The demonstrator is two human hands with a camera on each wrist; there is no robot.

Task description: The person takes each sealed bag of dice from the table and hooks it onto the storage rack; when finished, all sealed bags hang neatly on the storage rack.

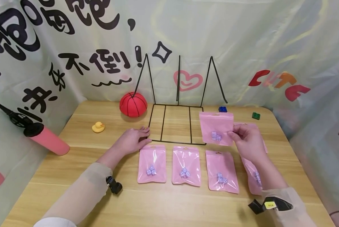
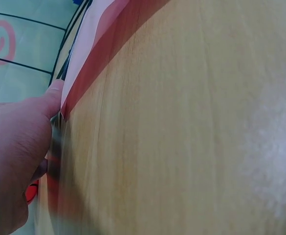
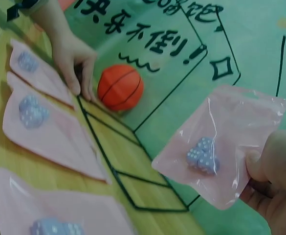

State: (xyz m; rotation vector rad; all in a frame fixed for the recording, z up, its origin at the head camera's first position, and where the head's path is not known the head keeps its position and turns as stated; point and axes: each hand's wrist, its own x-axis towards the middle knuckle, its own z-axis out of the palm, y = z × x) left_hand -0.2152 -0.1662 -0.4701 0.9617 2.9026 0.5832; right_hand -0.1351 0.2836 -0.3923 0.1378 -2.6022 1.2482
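My right hand [image 1: 250, 142] pinches the side edge of a pink zip bag [image 1: 212, 121] between thumb and fingers, holding it upright at the right side of a black wire rack [image 1: 176, 143]. Several pale purple dice [image 3: 203, 155] show through this bag in the right wrist view. My left hand [image 1: 131, 140] grips the rack's front left corner, thumb and fingers on either side of the wire. In front of the rack lie pink dice bags: a left one [image 1: 152, 157], a middle one [image 1: 186, 160] and a right one [image 1: 221, 160]. Another bag [image 1: 253, 186] is partly hidden beneath my right forearm.
A red ball [image 1: 133, 105] with black lines sits at the rack's back left, behind a yellow toy duck [image 1: 98, 127]. A blue block [image 1: 222, 109] and a green block [image 1: 255, 116] lie at the back right. A pink tumbler [image 1: 51, 140] stands on the left.
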